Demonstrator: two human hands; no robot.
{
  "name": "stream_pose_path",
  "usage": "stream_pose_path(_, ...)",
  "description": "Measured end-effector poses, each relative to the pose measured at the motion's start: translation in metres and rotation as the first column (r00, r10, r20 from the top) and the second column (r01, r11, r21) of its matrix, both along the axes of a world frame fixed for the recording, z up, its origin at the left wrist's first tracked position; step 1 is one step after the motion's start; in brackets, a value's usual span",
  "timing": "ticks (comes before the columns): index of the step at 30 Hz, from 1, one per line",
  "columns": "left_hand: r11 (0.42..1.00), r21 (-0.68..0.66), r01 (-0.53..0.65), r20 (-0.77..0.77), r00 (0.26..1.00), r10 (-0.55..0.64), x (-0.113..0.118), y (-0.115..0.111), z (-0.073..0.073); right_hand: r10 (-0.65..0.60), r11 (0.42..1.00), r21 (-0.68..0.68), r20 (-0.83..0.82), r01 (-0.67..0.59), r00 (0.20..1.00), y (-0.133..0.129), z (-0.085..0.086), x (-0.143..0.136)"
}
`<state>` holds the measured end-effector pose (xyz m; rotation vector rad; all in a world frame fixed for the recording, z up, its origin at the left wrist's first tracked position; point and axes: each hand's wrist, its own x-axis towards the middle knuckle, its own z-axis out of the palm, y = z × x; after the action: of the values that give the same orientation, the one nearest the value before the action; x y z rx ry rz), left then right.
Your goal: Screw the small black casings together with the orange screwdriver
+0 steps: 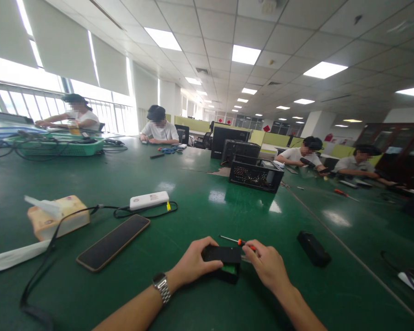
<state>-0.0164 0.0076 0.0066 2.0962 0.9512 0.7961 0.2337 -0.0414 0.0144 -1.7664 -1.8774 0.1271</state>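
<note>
Black casing [224, 253], green board [229, 269] showing at its open side, is between both hands over the bench [200, 216]. From left: phone [113, 241] lies flat, well apart, presumably leaving working room. Left hand [191, 259]: fingers gripping the casing, likely to steady it. Right hand [271, 264]: fingers curled at the casing's right end, by the screwdriver [240, 242]; what they grip, I cannot tell. Farther right, black block [313, 248] lies apart, perhaps kept within reach.
</note>
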Motion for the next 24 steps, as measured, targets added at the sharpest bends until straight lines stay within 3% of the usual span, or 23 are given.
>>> stream_pose_path(4, 0.999, -0.001, 0.040, -0.029, 0.999, -0.040, -0.005, 0.001, 0.002, -0.048, 0.996, 0.068, -0.077, 0.053, 0.996, 0.004, 0.001, 0.036)
stream_pose_path(7, 0.997, 0.009, 0.076, -0.043, 0.996, -0.075, -0.008, 0.002, 0.003, -0.066, 0.998, 0.001, -0.018, 0.066, 0.998, 0.007, -0.004, 0.048)
stream_pose_path(10, 0.999, 0.021, 0.049, -0.070, 0.996, -0.047, -0.009, 0.002, 0.004, -0.170, 0.980, -0.092, 0.073, 0.176, 0.983, 0.010, -0.007, 0.046)
stream_pose_path(15, 0.999, 0.032, 0.039, -0.111, 0.993, -0.035, -0.009, 0.002, 0.007, -0.298, 0.948, -0.097, 0.073, 0.304, 0.952, 0.011, -0.007, 0.045)
stream_pose_path(19, 0.998, 0.041, 0.051, -0.120, 0.992, -0.045, -0.010, 0.003, 0.009, -0.259, 0.956, -0.113, 0.112, 0.271, 0.959, 0.008, -0.012, 0.040)
stream_pose_path(24, 0.995, 0.073, 0.071, -0.133, 0.989, -0.061, -0.009, 0.005, 0.007, -0.158, 0.984, -0.048, 0.194, 0.171, 0.968, 0.006, -0.019, 0.013)
